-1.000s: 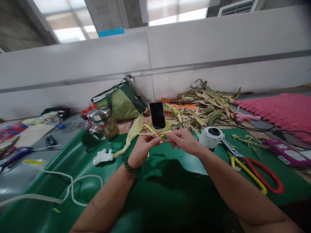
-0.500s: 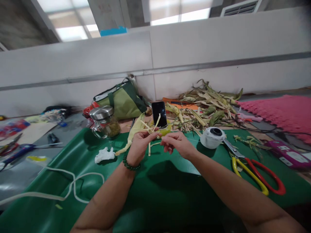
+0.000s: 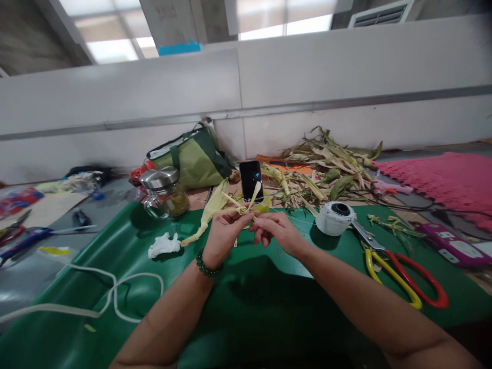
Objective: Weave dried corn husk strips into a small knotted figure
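My left hand point(image 3: 223, 233), with a dark bead bracelet at the wrist, pinches a small bundle of pale corn-husk strips point(image 3: 241, 205) above the green mat point(image 3: 269, 292). My right hand point(image 3: 277, 229) is closed right beside it, fingers pinched at the same bundle; a thin white thread seems to run from it toward the white thread spool point(image 3: 333, 218). A whole husk leaf point(image 3: 210, 210) lies just beyond my left hand. A black phone point(image 3: 251, 179) stands propped behind the bundle.
Red-and-yellow scissors point(image 3: 400, 274) lie right of the spool. A husk pile point(image 3: 326, 169) sits at the back, a green bag point(image 3: 188, 159) and a lidded glass jar point(image 3: 164, 193) back left. White cord point(image 3: 107, 297), crumpled tissue point(image 3: 163, 245), pink knitted cloth point(image 3: 446, 174).
The husk strips were turned from lying level to sticking up. My right hand drew back a little, then closed in on the bundle again.
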`<state>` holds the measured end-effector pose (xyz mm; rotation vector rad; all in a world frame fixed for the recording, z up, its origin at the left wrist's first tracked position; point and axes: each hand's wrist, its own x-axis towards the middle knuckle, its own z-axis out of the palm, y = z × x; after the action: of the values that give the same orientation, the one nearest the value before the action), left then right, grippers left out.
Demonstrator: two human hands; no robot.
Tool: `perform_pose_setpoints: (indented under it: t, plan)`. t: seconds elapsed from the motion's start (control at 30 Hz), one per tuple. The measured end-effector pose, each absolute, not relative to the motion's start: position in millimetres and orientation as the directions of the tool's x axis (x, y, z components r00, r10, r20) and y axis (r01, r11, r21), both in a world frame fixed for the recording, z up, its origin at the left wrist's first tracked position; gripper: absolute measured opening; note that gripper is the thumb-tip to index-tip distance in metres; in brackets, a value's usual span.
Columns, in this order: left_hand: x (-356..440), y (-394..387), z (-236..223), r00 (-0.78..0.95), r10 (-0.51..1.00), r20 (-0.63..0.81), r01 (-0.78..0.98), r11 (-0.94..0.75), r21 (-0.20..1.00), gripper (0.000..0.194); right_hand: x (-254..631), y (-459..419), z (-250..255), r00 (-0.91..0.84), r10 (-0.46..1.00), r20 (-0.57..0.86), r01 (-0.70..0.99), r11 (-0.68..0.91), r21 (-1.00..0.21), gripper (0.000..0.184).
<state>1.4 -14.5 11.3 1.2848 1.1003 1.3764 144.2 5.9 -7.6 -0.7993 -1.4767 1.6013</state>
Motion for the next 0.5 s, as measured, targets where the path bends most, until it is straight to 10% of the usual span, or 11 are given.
perform_pose_setpoints:
  t: [0.5]
  plan:
    - [-7, -8, 7, -0.230, 0.936, 0.265, -0.030, -0.279, 0.960, 0.021, 160, 2, -5, -0.420, 0.853, 0.309, 0.018, 0.348, -0.937, 0.035]
